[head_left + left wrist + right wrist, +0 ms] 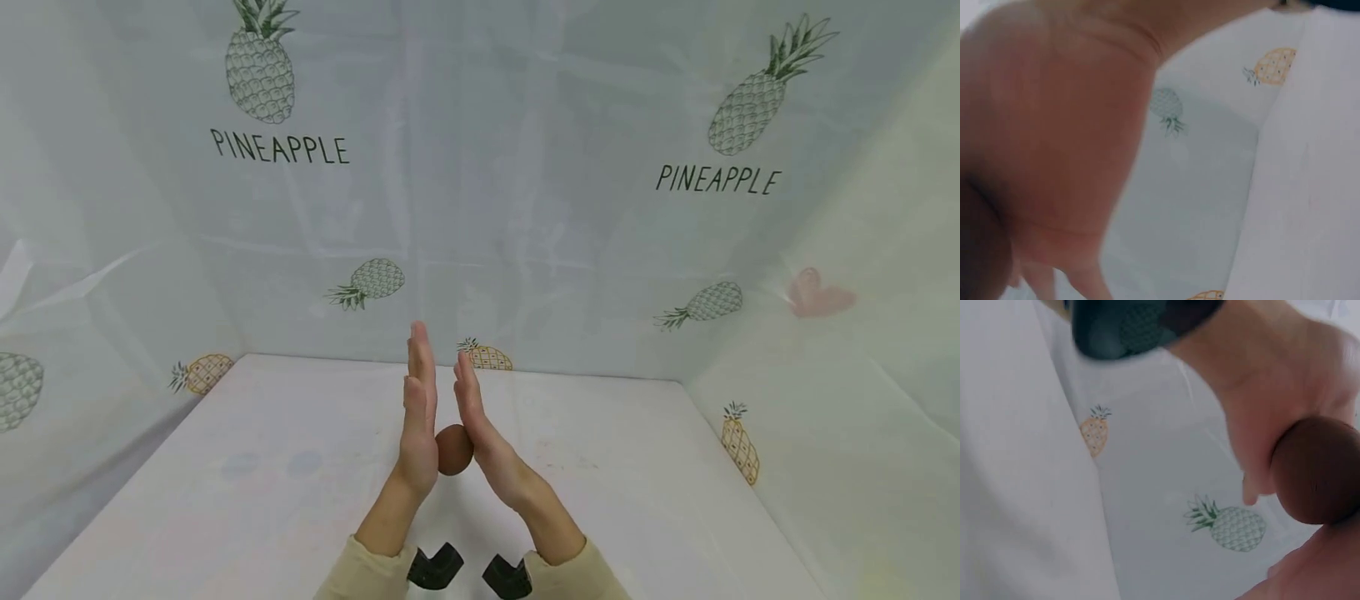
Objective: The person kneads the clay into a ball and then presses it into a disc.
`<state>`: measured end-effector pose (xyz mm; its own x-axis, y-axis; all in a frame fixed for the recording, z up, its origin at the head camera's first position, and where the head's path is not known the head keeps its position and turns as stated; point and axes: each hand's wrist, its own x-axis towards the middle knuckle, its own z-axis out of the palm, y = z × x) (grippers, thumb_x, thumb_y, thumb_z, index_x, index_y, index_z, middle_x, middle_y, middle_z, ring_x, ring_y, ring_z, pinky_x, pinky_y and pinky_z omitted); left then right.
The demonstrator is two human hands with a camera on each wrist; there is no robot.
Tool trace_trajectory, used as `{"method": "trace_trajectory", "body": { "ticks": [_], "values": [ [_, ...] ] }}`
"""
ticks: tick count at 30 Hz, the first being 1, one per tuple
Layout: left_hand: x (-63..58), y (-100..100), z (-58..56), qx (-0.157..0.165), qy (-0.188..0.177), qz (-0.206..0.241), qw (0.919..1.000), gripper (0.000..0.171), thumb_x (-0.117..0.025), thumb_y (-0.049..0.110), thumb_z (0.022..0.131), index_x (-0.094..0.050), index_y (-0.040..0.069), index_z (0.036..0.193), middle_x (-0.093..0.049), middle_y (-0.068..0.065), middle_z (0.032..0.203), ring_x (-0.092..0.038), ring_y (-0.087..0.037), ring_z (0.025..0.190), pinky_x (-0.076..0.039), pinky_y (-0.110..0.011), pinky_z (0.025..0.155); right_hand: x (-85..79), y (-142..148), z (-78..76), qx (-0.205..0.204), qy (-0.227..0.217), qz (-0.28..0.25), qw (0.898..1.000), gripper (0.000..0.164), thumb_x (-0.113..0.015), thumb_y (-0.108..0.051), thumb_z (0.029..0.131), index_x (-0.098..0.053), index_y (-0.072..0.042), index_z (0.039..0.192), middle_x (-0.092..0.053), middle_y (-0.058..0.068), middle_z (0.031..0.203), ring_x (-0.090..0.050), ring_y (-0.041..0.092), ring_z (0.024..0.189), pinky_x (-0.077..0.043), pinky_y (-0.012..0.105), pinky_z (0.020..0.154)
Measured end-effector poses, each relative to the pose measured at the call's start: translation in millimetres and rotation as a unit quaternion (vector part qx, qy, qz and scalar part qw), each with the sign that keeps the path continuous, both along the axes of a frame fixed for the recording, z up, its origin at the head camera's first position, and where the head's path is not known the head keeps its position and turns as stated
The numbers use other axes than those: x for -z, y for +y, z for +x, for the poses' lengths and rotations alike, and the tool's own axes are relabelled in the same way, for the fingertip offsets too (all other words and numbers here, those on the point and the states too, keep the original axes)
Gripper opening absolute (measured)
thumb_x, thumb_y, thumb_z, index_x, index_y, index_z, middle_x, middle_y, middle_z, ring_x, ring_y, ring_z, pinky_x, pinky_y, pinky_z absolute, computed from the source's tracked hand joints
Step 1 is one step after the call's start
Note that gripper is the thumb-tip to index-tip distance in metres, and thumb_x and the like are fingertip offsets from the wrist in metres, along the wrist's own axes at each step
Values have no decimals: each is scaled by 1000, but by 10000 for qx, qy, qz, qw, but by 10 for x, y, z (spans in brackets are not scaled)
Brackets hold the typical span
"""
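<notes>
A smooth brown ball (pixel 453 450) is pressed between two palms over the white table. My left hand (pixel 419 429) stands upright on the ball's left, its fingers straight and pointing forward and up. From the other side, the palm of my right hand (pixel 491 446) leans against the ball with its fingers extended. The fingertips of the two hands are apart, leaving a narrow gap above the ball. In the right wrist view, the ball (pixel 1316 470) shows large against a palm. Only a dark part of the ball (pixel 982 247) shows at the left wrist view's lower left.
Below the hands spreads a white tabletop (pixel 637 475) with faint coloured stains. A pale curtain (pixel 517 183) printed with pineapples hangs behind and along both sides. Black wrist devices (pixel 437 567) sit by the beige sleeves (pixel 367 573).
</notes>
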<state>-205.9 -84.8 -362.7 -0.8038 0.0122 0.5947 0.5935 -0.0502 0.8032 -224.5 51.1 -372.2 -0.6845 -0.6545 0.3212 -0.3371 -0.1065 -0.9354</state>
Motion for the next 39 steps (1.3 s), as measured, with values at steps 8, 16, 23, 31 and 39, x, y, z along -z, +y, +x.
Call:
{"method": "trace_trajectory", "body": {
  "ticks": [8, 16, 23, 31, 39],
  "values": [
    [67, 96, -41, -179, -127, -647, 9977, 68, -2, 63, 108, 13, 36, 168, 22, 20, 173, 26, -10, 160, 26, -64, 118, -50, 13, 56, -118, 860, -1042, 9908, 63, -4, -50, 112, 25, -35, 166, 23, -10, 175, 23, 19, 162, 20, 71, 119],
    [151, 282, -6, 646, 7, -1066, 9922, 61, -2, 50, 112, 9, 33, 170, 18, 16, 176, 22, -20, 162, 26, -65, 117, -149, 156, 36, 730, 716, -1620, 9815, 60, -2, -50, 111, 16, -41, 168, 16, -10, 177, 16, 16, 163, 20, 65, 122],
    [153, 352, 83, 1293, 169, -993, 9865, 61, 2, 49, 112, 9, 33, 170, 19, 17, 176, 25, -11, 161, 24, -63, 120, -113, 240, -96, 1456, 458, -1788, 9720, 63, -7, -55, 112, 11, -39, 170, 10, -10, 177, 10, 21, 165, 14, 63, 126],
    [110, 357, 124, 1108, 631, -683, 9895, 66, 4, 56, 111, 12, 28, 170, 20, 9, 177, 29, -15, 160, 27, -62, 118, -15, 196, -172, 1162, 364, -1497, 9812, 61, -7, -52, 113, 14, -40, 169, 14, -8, 177, 14, 22, 164, 15, 66, 124],
    [57, 206, 75, 563, 619, -411, 9956, 67, 3, 56, 111, 13, 26, 170, 22, 9, 176, 28, -12, 160, 27, -62, 119, 33, 22, -70, 583, 644, -852, 9926, 57, -2, -47, 113, 18, -43, 167, 20, -12, 175, 17, 23, 163, 14, 70, 123]
  ]
}}
